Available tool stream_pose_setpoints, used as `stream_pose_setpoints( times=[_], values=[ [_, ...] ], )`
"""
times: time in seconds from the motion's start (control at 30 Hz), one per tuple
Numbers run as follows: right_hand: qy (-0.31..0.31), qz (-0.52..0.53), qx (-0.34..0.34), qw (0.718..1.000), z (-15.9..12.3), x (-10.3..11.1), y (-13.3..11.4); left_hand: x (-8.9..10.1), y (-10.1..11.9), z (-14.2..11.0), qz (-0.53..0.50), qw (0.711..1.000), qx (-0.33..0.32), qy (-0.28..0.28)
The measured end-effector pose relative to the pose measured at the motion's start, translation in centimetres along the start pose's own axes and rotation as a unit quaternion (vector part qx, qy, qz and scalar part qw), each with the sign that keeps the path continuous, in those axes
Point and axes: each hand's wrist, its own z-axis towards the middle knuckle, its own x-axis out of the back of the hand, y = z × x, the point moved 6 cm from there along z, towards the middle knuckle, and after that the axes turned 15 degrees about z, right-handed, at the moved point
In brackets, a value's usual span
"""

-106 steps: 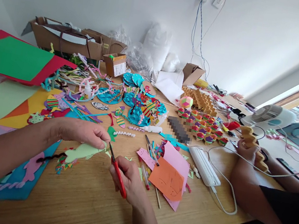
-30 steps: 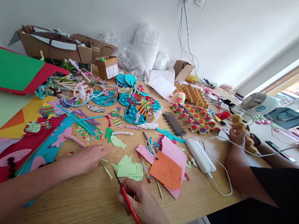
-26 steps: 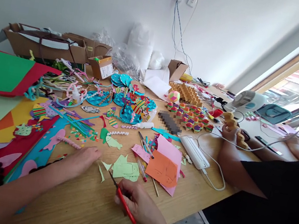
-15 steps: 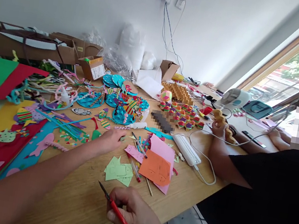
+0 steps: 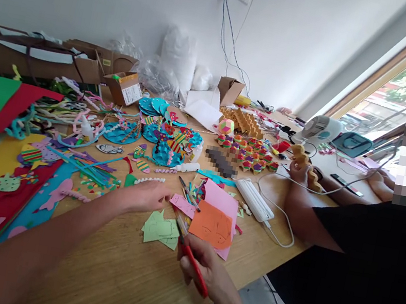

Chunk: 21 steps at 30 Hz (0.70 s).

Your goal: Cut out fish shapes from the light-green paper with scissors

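My right hand (image 5: pixel 202 267) is closed around red-handled scissors (image 5: pixel 195 271), whose dark blades point up and left between the light green paper pieces and the orange paper. My left hand (image 5: pixel 150 196) is palm down above the table, fingers curved and slightly apart. Its fingertips are beside the left end of a pink paper strip (image 5: pixel 182 205); whether they touch it I cannot tell. Light green paper pieces (image 5: pixel 161 229) with pen outlines lie just below that hand. Orange paper (image 5: pixel 211 225) with drawn outlines rests on a pink sheet (image 5: pixel 224 200).
A white power strip (image 5: pixel 253 201) with its cable lies right of the papers. Blue discs with fish cutouts (image 5: pixel 169 151), pipe cleaners (image 5: pixel 74 98) and coloured sheets (image 5: pixel 34 195) cover the left and middle. At right, a co-worker's hand (image 5: pixel 299 172) holds a wavy yellow-brown strip (image 5: pixel 312 179).
My right hand has moved up and right with the scissors, to the papers. My left hand has moved slightly down and right; a small greenish bit at its fingertips no longer shows.
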Motion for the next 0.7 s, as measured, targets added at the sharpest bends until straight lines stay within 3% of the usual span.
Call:
stream_pose_setpoints(
  times=[0.13,0.27,0.7],
  values=[
    [0.048,0.010,0.034,0.998,0.3,0.6,-0.5,-3.0,0.8,-2.8,0.011,1.000,0.015,-0.013],
    [0.050,0.019,0.046,0.997,0.6,0.2,-0.4,-4.9,1.7,-3.6,0.018,0.999,0.050,0.005],
    [0.053,0.016,0.051,0.997,0.7,0.3,0.3,-5.5,1.1,-3.4,-0.092,0.993,0.070,0.008]
  ],
)
